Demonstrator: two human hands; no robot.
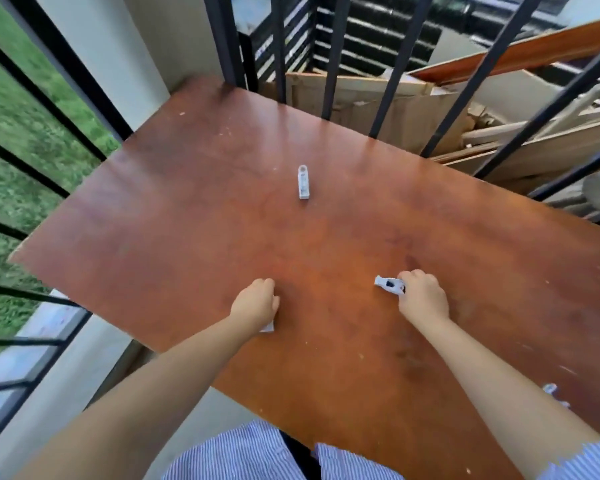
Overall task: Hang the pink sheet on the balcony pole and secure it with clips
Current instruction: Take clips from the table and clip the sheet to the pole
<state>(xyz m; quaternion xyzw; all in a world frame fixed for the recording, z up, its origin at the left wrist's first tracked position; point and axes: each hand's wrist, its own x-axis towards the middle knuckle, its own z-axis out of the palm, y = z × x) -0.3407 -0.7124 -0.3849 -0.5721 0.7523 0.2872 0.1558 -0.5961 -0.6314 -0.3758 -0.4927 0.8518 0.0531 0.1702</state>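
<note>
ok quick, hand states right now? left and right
Left hand: curled over a white clip, only its tip showing under the palm.
Right hand: gripping a white clip, which sticks out toward the left.

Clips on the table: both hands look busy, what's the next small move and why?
Probably reach for the loose clip lying alone mid-table. The right hand already pinches a clip, and the left hand is curled over something white, likely another. No pink sheet is in view.

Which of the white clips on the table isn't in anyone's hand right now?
The white clip lying alone at the table's middle. The right hand grips another, and the left hand covers one.
</note>
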